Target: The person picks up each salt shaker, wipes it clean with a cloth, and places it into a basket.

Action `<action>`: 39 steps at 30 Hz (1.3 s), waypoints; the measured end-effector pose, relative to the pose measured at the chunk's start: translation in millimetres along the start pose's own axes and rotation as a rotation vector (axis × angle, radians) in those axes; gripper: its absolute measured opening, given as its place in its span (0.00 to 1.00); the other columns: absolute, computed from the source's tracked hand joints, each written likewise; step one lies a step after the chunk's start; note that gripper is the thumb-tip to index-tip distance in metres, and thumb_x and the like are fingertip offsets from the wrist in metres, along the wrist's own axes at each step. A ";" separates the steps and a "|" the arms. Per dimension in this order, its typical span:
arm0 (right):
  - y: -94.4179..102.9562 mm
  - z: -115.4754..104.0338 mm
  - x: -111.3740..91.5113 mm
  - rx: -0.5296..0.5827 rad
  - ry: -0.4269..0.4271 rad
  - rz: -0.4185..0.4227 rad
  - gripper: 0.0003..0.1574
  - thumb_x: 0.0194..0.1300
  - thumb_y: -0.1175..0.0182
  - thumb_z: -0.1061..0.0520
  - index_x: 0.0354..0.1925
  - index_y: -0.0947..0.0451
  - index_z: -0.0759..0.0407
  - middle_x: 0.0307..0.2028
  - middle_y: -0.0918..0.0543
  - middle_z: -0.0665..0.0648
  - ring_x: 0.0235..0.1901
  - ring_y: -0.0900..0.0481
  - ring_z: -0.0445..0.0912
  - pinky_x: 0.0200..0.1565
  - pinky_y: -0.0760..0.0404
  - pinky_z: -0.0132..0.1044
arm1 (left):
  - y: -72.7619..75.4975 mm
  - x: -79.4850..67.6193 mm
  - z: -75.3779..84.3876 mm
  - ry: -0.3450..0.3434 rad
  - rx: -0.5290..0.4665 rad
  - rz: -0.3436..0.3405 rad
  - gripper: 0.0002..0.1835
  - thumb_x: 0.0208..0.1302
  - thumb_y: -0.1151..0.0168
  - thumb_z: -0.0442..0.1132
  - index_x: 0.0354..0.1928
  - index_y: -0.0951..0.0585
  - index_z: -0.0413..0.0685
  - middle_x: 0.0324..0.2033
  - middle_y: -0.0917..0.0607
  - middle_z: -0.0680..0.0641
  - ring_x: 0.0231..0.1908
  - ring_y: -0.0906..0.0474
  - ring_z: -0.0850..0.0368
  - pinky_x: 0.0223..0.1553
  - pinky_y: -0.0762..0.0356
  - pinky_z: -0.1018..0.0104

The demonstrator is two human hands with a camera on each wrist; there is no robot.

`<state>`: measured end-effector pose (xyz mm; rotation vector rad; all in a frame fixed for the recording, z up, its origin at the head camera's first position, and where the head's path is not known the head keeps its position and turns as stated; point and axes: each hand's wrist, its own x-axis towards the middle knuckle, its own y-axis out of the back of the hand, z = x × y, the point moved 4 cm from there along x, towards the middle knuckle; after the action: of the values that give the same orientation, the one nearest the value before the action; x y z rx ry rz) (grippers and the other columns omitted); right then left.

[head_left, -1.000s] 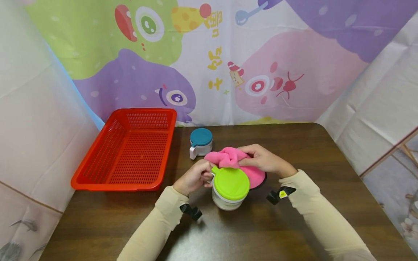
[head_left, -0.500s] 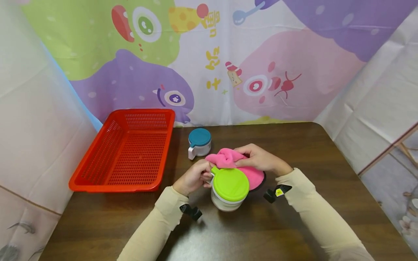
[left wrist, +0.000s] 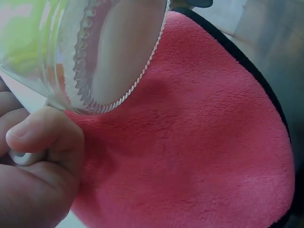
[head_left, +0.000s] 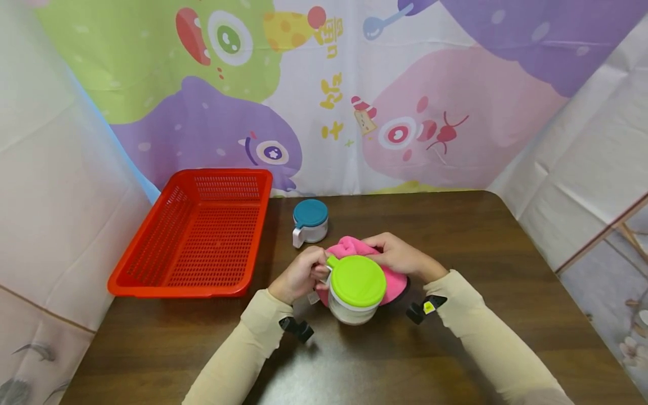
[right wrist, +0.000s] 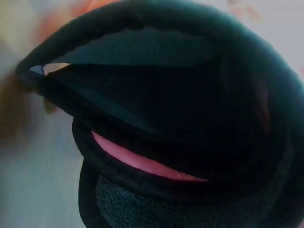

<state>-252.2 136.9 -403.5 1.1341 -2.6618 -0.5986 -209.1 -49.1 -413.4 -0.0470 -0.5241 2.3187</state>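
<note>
A jar with a bright green lid (head_left: 358, 281) is held slightly above or at the wooden table; I cannot tell which. My left hand (head_left: 302, 274) grips its handle, with the thumb (left wrist: 45, 130) bent over in the left wrist view. The jar's clear ribbed base (left wrist: 114, 52) appears there too. Behind the jar, my right hand (head_left: 400, 256) holds a pink cloth (head_left: 395, 284) against its far side; the fingertips are partly hidden by cloth and lid. Dark folds of the cloth (right wrist: 156, 109) fill the right wrist view, hiding that hand.
A second jar with a blue lid (head_left: 310, 216) stands just beyond my left hand. At the left of the table (head_left: 455, 360) sits a red perforated basket (head_left: 182, 291). A printed curtain (head_left: 324, 163) hangs along the table's back edge.
My right hand has shifted slightly down, pushing the cloth lower behind the jar. A cloth edge with a white tag now shows below my left hand. The jar has risen slightly in view.
</note>
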 end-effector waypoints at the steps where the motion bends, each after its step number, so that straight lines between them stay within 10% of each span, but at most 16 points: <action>1: 0.0 1.0 -1.2 0.002 -0.014 0.016 0.17 0.64 0.42 0.64 0.50 0.20 0.70 0.40 0.16 0.64 0.36 0.22 0.42 0.42 0.20 0.31 | 0.1 0.0 0.5 0.004 -0.010 0.009 0.16 0.58 0.65 0.34 0.12 0.45 0.49 0.12 0.49 0.50 0.14 0.54 0.55 0.17 0.44 0.72; 17: 5.5 9.6 -20.6 0.155 0.020 0.244 0.16 0.64 0.41 0.64 0.48 0.22 0.73 0.36 0.16 0.43 0.34 0.21 0.39 0.36 0.20 0.31 | 6.3 0.3 7.8 -0.012 -0.058 0.159 0.17 0.57 0.66 0.35 0.12 0.39 0.57 0.11 0.45 0.57 0.14 0.54 0.58 0.18 0.42 0.72; 30: 11.2 -3.0 -36.2 0.192 0.015 0.336 0.17 0.61 0.36 0.63 0.38 0.17 0.37 0.31 0.17 0.43 0.30 0.23 0.39 0.32 0.21 0.30 | 13.2 -2.2 9.9 -0.022 -0.081 0.237 0.19 0.58 0.67 0.36 0.10 0.39 0.58 0.10 0.40 0.59 0.14 0.51 0.61 0.19 0.44 0.71; 39: 12.9 -12.0 -47.9 0.116 0.080 0.386 0.17 0.60 0.38 0.67 0.49 0.22 0.72 0.34 0.16 0.40 0.31 0.20 0.39 0.34 0.18 0.31 | 15.6 -4.1 9.5 -0.024 -0.093 0.320 0.19 0.60 0.66 0.37 0.11 0.38 0.57 0.10 0.38 0.59 0.14 0.46 0.64 0.19 0.43 0.71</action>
<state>-223.6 176.2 -387.7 0.6219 -2.7656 -0.3242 -218.3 -65.2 -411.2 -0.1580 -0.6776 2.6065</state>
